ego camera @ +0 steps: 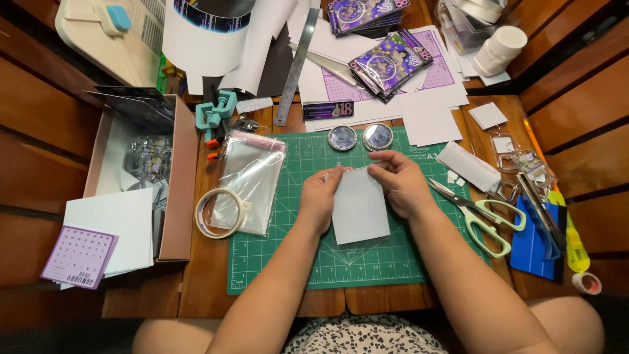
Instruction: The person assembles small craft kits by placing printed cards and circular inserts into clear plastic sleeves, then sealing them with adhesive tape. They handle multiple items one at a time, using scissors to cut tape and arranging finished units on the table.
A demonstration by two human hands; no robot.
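Observation:
Both my hands hold a white card [360, 206] inside a clear sleeve over the green cutting mat [288, 262]. My left hand [319, 196] pinches the card's top left corner. My right hand [401, 183] grips its top right edge. The card lies nearly flat, its lower end pointing toward me. Two round button badges [360, 137] sit on the mat just beyond my fingers.
A stack of clear sleeves [247, 180] and a tape roll [219, 213] lie left of the mat. Green-handled scissors [481, 216] rest on the right, with keychain blanks [517, 160] and a blue cloth [534, 242]. A cardboard box [180, 190] stands at left; printed purple packets [390, 62] and a steel ruler [296, 69] lie behind.

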